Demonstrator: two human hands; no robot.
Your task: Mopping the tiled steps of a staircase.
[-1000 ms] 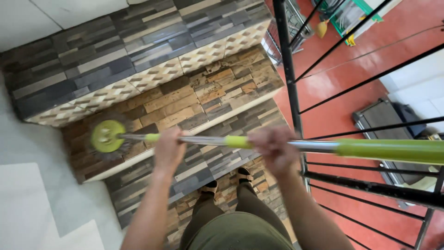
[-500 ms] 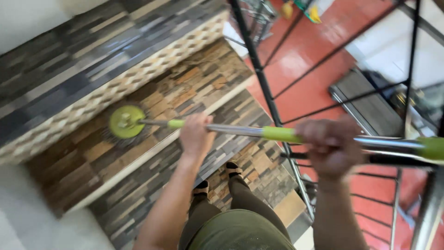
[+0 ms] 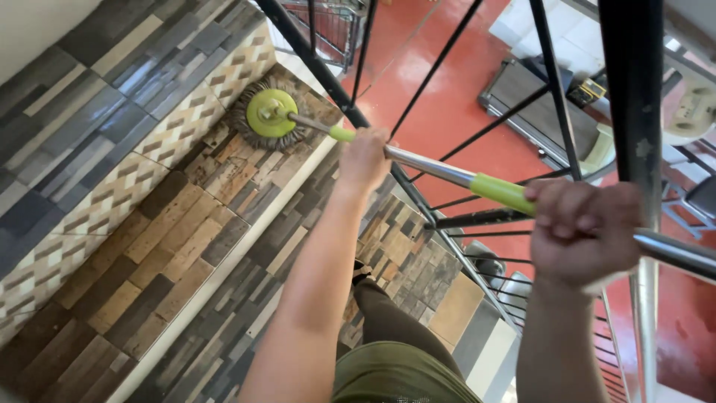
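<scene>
Left hand (image 3: 364, 158) reaches forward, arm extended and fingers clenched; right hand (image 3: 585, 230) fisted nearer the body.

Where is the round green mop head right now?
In the head view, the mop head sits upper left of centre on the brown-tiled stair step, close to the black railing, beyond the left hand gripping the pole.

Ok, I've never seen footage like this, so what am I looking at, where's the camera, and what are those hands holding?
The camera sits on a person's head and looks straight down, so you see their own arms and legs. Both bare hands grip a mop handle, metal with green sleeves: the left hand nearer the mop, the right hand at the upper end. The round mop head, green on top with grey strands, rests on a tiled stair step close to the black railing. Beyond the railing, lower down, is a red floor.
</scene>
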